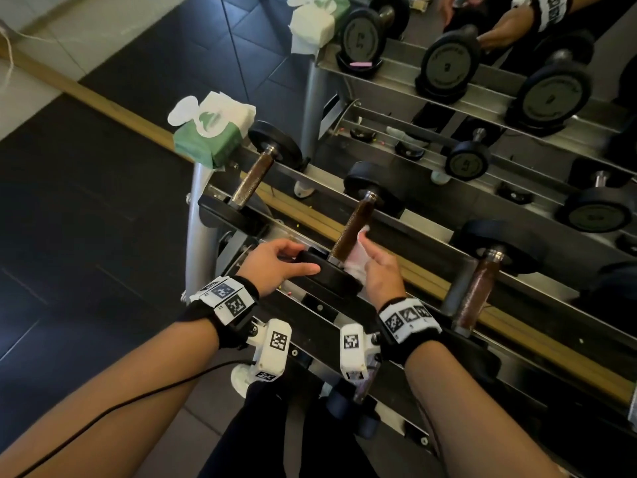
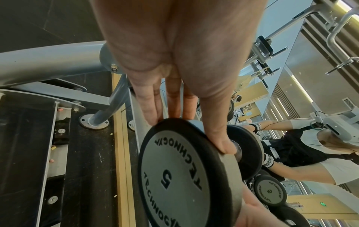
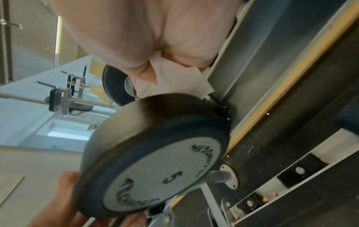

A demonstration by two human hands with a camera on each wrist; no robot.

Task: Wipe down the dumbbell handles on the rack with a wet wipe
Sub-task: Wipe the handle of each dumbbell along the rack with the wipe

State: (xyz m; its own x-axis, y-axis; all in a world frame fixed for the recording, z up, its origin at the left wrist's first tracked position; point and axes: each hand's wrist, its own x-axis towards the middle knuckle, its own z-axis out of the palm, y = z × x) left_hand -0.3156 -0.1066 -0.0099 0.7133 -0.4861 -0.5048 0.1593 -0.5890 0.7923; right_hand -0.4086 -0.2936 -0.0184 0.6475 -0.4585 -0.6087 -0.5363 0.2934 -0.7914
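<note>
While left hand (image 1: pixel 275 262) grips dumbbell (image 1: pixel 331 270), right hand (image 1: pixel 382 274) pinches wipe (image 1: pixel 356 257), steel rack (image 1: pixel 431 281), mirrored gym.

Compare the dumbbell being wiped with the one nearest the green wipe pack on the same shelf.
The middle dumbbell has both hands on it: the left hand grips its near plate, and the right hand holds a wet wipe against its handle. The left dumbbell is untouched, with nothing on its handle. The left dumbbell lies right beside the wipe pack; the middle dumbbell sits further along. Both have black plates and brownish handles, lying across the rack.
</note>
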